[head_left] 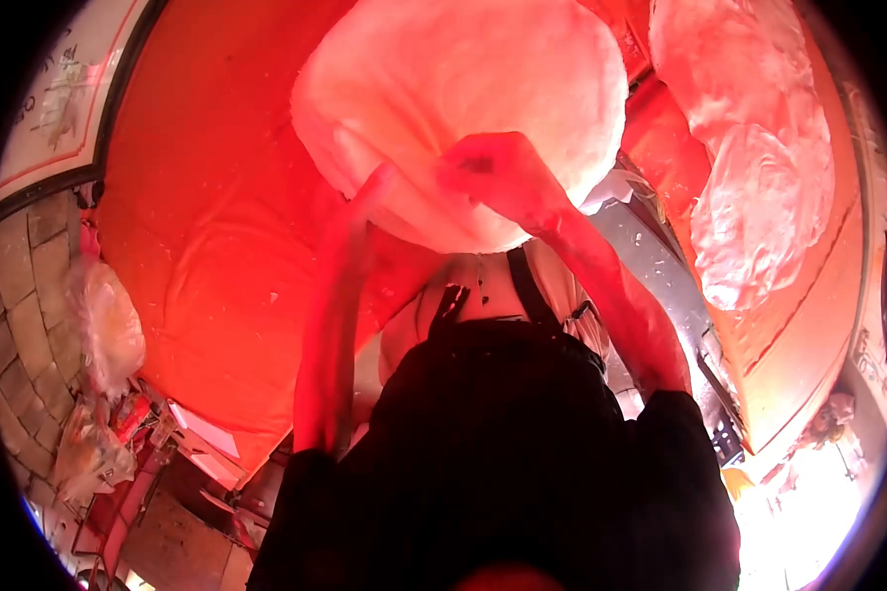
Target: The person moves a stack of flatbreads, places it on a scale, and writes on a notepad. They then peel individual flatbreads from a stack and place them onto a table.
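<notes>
A large round pale sheet of dough lies in front of me over an orange-covered surface, its near edge hanging close to my body. A crease runs across its lower left part, between my hands. My right hand is bent over the sheet near this crease, its fingers curled together and pressed on the dough. My left hand is at the sheet's lower left edge, smeared by motion, so I cannot tell how its fingers are set.
Pale wrinkled sheets, like flatbreads, lie on an orange-covered surface at the right. The orange cover spreads to my left. Plastic bags hang beside a tiled wall. A framed board stands at the upper left.
</notes>
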Tool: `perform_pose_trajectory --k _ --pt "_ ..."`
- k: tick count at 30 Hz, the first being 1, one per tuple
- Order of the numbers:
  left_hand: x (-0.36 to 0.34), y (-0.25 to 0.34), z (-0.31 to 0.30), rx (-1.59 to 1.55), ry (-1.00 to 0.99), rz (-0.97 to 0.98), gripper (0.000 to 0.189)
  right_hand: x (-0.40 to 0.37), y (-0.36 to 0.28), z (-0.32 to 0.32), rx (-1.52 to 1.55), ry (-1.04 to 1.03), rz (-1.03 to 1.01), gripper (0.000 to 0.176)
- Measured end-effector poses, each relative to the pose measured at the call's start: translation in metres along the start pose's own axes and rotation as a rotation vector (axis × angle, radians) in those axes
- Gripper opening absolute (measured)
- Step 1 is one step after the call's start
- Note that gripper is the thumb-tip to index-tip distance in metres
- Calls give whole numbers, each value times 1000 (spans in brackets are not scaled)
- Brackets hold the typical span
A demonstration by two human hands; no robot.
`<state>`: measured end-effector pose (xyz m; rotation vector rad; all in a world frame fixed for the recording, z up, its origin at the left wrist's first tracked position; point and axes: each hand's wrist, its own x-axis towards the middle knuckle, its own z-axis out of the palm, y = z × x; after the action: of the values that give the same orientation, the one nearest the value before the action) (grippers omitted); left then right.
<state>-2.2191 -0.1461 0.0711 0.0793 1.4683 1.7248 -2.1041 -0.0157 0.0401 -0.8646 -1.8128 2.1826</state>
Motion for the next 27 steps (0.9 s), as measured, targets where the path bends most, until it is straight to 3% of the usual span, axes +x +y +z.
perform_pose_trajectory --k 2,3,5,7,10,13,17,22,24,27 --pt "2 -3 -2 1 -5 11 34 0 4 1 13 122 -38 21" --pt "4 -4 -3 2 -8 15 34 15 59 24 852 19 64 24" --pt "10 -10 -13 -3 -21 28 34 37 98 24 1234 -48 -30 25" --pt "19 -18 -13 -32 -47 31 35 25 58 1 336 40 -246 18" --pt "23 -22 -15 -34 -62 30 35 34 9 1 -971 127 -382 10" --pt "25 -24 -6 -32 -66 13 35 28 -55 -108 -340 261 -265 12" --pt "28 -27 -1 -5 -38 5 36 -9 -114 -298 -22 622 -360 13" --pt "26 -29 3 18 2 -15 36 -99 -125 -505 -174 1088 -467 15" --pt "26 -30 7 24 16 -16 36 -137 -96 -565 -314 1263 -390 16" --pt "27 -37 9 25 31 -22 37 -177 -31 -611 -604 1463 -88 17"
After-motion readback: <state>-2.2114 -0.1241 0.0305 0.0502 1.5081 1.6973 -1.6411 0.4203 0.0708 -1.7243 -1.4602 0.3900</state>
